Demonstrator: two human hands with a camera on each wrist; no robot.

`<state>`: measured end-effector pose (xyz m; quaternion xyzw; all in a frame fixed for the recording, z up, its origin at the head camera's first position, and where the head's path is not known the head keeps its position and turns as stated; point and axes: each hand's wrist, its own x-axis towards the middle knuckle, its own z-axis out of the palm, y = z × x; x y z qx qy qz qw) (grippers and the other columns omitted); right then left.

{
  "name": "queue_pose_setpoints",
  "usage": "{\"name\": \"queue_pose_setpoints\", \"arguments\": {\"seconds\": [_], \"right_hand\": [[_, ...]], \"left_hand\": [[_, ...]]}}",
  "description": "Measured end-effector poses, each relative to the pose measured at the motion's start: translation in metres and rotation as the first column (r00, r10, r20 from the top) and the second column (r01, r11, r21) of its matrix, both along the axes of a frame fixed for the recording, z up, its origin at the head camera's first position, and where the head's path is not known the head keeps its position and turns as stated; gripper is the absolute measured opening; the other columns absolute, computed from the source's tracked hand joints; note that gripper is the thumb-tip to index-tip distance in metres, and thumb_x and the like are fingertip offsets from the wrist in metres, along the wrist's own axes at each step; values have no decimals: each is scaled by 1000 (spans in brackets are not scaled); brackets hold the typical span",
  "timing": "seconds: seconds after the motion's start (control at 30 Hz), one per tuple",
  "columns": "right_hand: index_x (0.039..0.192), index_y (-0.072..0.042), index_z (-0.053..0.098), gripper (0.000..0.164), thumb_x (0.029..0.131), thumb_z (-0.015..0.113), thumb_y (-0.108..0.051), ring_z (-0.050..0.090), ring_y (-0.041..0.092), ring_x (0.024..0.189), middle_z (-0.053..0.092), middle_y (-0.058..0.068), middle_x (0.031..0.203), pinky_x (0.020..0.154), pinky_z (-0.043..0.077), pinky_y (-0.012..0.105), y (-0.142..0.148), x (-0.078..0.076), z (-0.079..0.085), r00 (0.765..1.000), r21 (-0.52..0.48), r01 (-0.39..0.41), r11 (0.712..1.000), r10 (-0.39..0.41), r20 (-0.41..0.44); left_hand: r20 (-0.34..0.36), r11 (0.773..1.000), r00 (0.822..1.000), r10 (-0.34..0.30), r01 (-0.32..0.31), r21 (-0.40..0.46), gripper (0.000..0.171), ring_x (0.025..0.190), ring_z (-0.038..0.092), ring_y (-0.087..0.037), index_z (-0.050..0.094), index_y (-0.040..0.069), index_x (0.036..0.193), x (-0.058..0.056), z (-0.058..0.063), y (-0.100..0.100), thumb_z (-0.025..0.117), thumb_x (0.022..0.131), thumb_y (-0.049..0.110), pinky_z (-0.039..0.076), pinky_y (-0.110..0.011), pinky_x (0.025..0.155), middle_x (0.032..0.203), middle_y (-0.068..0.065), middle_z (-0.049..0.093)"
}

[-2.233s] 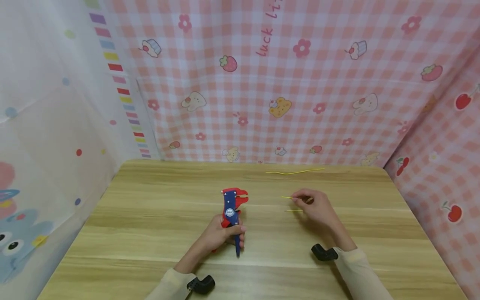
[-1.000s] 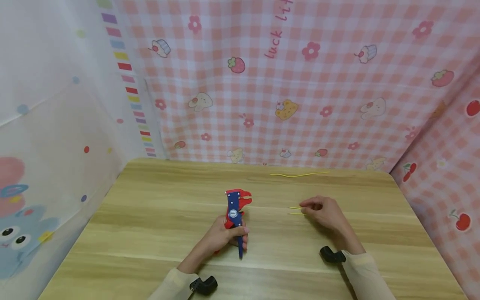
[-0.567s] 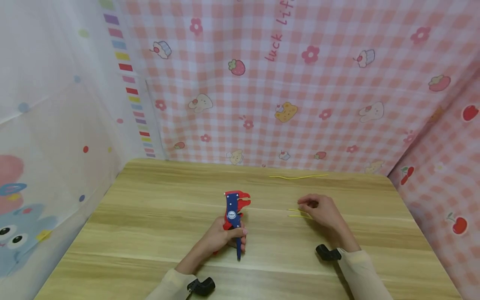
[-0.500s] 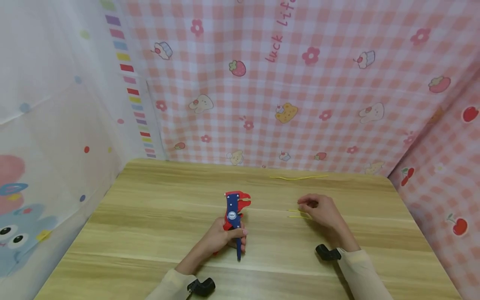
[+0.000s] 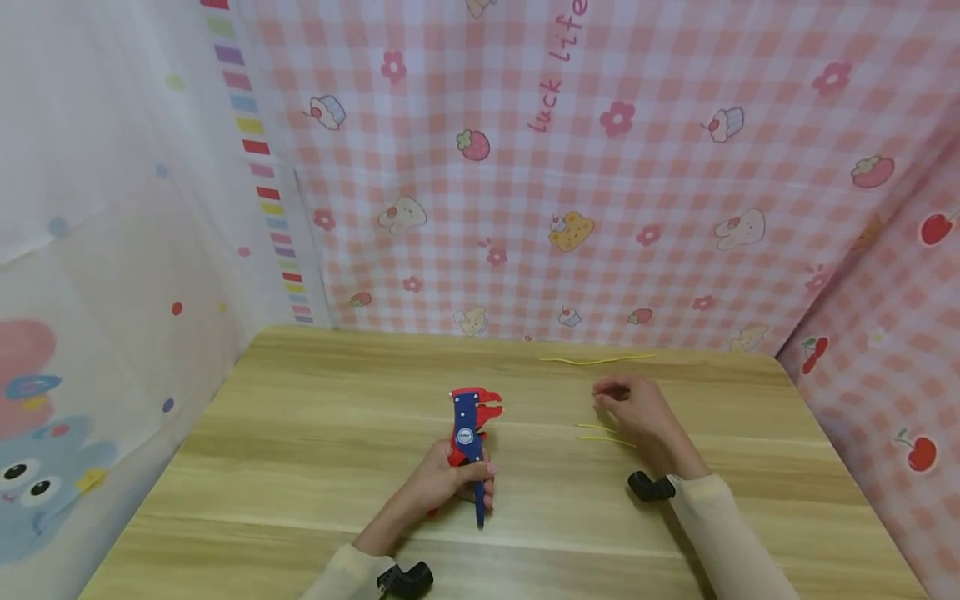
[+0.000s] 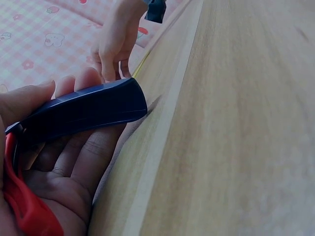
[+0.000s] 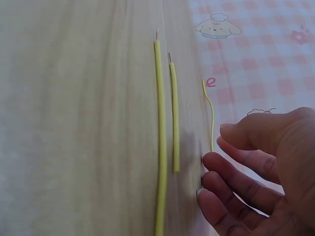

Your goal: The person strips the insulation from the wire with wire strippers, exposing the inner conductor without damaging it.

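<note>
My left hand (image 5: 442, 479) grips a red-and-blue wire stripper (image 5: 467, 415), its red jaws pointing right and standing apart. In the left wrist view its blue handle (image 6: 88, 109) lies between thumb and fingers. My right hand (image 5: 641, 412) is loosely curled and holds nothing, just beyond two yellow wires on the table. The right wrist view shows those two lying side by side: a longer wire (image 7: 161, 128) and a shorter wire (image 7: 175, 123), each with a bare copper tip at its far end. A third, wavy yellow wire (image 5: 597, 361) lies near the back edge.
The wooden table (image 5: 300, 467) backs onto a pink checked curtain (image 5: 525, 183). More printed cloth hangs at the left and right sides. Each wrist carries a black camera mount, such as the left mount (image 5: 407, 580).
My right hand has set the shorter yellow wire down beside the longer one, let go and moved slightly away toward the back. My left hand keeps holding the wire stripper in about the same place.
</note>
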<state>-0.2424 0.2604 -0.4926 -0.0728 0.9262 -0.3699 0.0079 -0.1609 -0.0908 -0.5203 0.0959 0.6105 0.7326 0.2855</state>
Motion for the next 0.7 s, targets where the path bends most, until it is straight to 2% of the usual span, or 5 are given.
{"name": "queue_pose_setpoints", "arguments": {"seconds": [0.2,0.43,0.7], "right_hand": [[116,-7,73,21,100,66,-16,69,29,105,75,14,113,91,57,46,-1,-13,0,1000,16,-22,1000,22,-15],[118,-10,72,23,101,64,-24,68,30,109,74,12,115,94,56,48,-7,-27,2,1000,34,11,999,-12,12],[113,-5,73,20,98,65,-14,70,32,103,75,16,110,94,57,49,-17,-46,0,996,8,34,999,-33,-82]], "left_hand": [[1,1000,1000,13,-13,-10,15,72,75,-21,60,1,103,0,-1,1,69,98,11,66,-43,76,82,-9,72],[0,1000,1000,0,0,-16,15,72,75,-22,59,1,102,-1,-1,1,69,98,11,66,-44,77,82,-9,72],[3,1000,1000,13,-13,-20,14,71,75,-21,60,2,103,0,0,0,69,98,11,66,-43,75,82,-8,72]]}}
